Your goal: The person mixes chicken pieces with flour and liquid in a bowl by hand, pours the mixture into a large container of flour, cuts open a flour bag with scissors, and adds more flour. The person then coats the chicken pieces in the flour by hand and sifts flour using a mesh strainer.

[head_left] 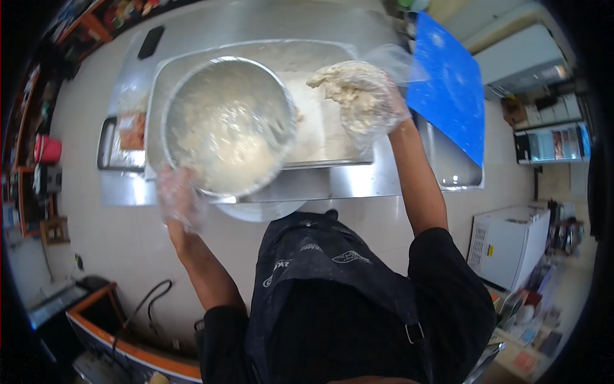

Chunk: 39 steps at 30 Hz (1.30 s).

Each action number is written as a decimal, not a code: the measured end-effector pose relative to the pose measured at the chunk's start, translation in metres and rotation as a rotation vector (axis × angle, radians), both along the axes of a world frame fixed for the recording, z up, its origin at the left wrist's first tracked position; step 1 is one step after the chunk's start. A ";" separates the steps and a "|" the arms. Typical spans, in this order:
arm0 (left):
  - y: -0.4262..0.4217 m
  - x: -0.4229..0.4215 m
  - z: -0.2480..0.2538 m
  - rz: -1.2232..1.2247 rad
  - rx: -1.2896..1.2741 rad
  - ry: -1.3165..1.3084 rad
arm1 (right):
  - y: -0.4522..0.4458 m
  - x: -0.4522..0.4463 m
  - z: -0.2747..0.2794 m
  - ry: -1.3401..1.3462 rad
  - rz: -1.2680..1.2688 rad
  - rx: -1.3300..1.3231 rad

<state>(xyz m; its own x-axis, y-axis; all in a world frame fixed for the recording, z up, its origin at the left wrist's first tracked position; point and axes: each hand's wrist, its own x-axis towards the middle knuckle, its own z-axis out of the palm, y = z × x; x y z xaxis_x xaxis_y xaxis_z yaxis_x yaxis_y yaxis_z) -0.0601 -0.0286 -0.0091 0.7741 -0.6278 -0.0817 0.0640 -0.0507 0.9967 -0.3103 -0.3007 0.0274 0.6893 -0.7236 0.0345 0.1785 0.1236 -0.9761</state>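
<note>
A large metal bowl [230,128] is tilted over the left part of a metal tray [256,48], with pale batter coating its inside. My left hand [181,195], in a clear plastic glove, grips the bowl's lower left rim. At the tray's right side, my right hand [384,105], also in clear plastic, holds a clump of pale, sticky coated food [352,93]. Whitish flour [313,128] covers the tray's bottom. The fingers of my right hand are largely hidden by the clump and plastic.
A blue board [444,86] lies right of the tray, over a metal basin [457,160]. A small metal tray [110,150] with a packet [132,131] sits at the left. A black object [151,42] rests at the back left. Below the bowl is a white round container [262,211].
</note>
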 end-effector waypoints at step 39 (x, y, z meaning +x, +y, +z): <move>-0.069 -0.292 -0.006 -0.699 0.074 -0.942 | 0.074 -0.178 -0.047 -0.749 -0.452 0.738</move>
